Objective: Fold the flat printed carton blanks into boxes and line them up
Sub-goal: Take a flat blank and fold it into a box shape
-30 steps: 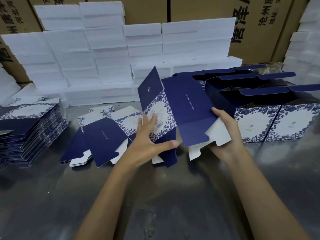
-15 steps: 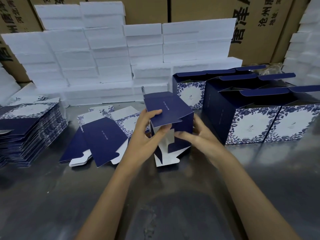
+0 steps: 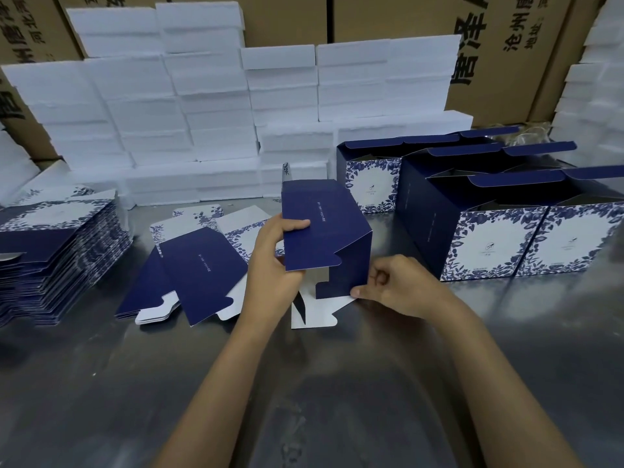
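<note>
A navy carton [image 3: 324, 231] stands half-formed at the table's middle, its bottom flaps turned toward me. My left hand [image 3: 275, 261] grips its left flap, thumb on the navy face. My right hand [image 3: 396, 285] pinches the white flap at the carton's lower right corner. A few loose flat blanks [image 3: 199, 265] lie fanned out just left of my hands. A tall stack of flat blanks [image 3: 57, 251] sits at the far left. Several folded blue-and-white boxes [image 3: 499, 244] stand in rows on the right, tops open.
The work surface is a shiny metal table [image 3: 304, 383]. White foam boxes [image 3: 202, 113] are piled along the back, with brown shipping cartons [image 3: 506, 45] behind them. More white foam is stacked at the far right [image 3: 594, 96].
The blank went from an opened flat sheet to a squared-up tube standing on the table. My right hand moved from its side panel down to the lower right flap.
</note>
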`<action>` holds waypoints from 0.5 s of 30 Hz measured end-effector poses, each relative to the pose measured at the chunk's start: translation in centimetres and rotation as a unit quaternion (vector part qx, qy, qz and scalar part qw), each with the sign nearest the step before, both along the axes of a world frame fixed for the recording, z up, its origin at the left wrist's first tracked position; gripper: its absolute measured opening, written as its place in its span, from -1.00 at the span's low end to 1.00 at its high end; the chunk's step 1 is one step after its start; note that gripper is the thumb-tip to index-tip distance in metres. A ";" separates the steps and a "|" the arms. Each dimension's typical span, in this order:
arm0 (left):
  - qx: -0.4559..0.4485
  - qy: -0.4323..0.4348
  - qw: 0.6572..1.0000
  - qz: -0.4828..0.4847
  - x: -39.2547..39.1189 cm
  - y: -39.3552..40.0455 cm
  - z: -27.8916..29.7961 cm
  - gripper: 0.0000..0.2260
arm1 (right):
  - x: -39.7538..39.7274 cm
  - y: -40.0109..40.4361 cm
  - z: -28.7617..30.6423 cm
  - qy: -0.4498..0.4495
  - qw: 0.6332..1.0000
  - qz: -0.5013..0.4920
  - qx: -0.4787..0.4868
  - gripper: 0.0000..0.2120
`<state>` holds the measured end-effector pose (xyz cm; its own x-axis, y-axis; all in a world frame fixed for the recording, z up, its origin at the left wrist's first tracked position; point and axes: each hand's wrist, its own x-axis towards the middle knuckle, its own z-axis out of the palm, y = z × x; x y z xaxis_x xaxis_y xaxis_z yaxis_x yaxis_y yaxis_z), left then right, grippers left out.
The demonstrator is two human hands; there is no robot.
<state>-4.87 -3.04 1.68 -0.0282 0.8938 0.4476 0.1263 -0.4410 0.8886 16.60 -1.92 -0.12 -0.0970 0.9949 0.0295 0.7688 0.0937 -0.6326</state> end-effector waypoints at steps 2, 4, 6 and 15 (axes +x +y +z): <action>-0.004 -0.007 1.000 -0.005 -0.1 0.2 -0.1 -0.58 | -0.2 0.1 -0.4 0.007 1.000 0.002 0.010 -0.66; -0.001 -0.007 1.000 -0.007 -0.3 0.4 -0.2 -0.58 | -0.5 0.3 -0.6 0.017 1.000 0.002 0.025 -0.64; 0.004 -0.013 1.000 -0.007 -0.2 0.5 -0.2 -0.59 | -0.7 0.4 -0.7 0.026 0.999 0.006 0.033 -0.63; 0.006 -0.035 0.999 -0.004 0.0 0.6 -0.5 -0.62 | -0.9 0.0 -0.1 0.060 0.997 -0.007 0.050 -0.64</action>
<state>-4.82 -2.46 1.21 -0.0529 0.8885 0.4558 0.0611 -0.4527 0.8895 15.73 -1.96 -0.21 -0.0733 0.9875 0.1397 0.6900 0.1514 -0.7078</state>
